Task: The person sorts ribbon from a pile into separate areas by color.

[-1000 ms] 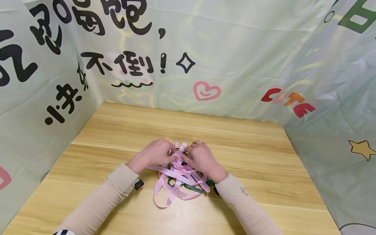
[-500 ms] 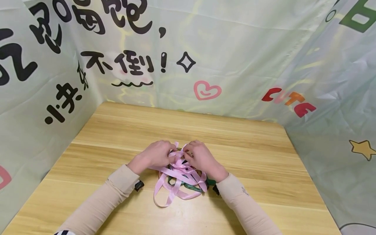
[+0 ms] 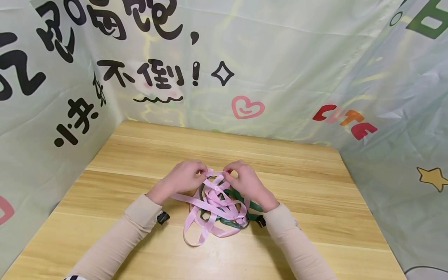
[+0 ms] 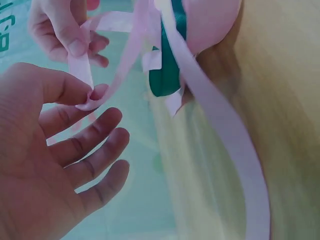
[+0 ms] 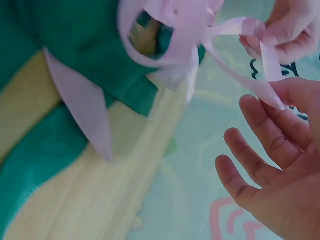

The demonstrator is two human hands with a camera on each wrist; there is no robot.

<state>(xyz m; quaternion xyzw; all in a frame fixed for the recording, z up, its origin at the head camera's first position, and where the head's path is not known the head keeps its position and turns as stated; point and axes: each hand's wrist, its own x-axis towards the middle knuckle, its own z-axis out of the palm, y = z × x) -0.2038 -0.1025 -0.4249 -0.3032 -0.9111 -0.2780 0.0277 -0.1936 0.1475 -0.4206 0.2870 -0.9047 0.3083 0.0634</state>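
Observation:
A tangled heap of pink ribbon [image 3: 213,206] lies at the middle of the table, with dark green ribbon [image 3: 253,206] mixed into it. Above its far end, my left hand [image 3: 184,175] pinches the pink ribbon between thumb and forefinger. Opposite it, my right hand [image 3: 245,181] pinches the same ribbon, and a short stretch spans the two hands. In the left wrist view the pinched pink ribbon [image 4: 80,70] runs between both hands, the other fingers spread loosely. The right wrist view shows the green ribbon [image 5: 100,65] lying wide beneath pink loops.
The wooden table [image 3: 140,147] is bordered by a pale printed cloth backdrop [image 3: 280,58] at the back and both sides. A black wrist camera [image 3: 162,217] sits under the left cuff, another [image 3: 260,221] under the right.
Both hands have risen from the heap and moved apart, drawing a stretch of pink ribbon between them. More of the heap and the green ribbon shows now.

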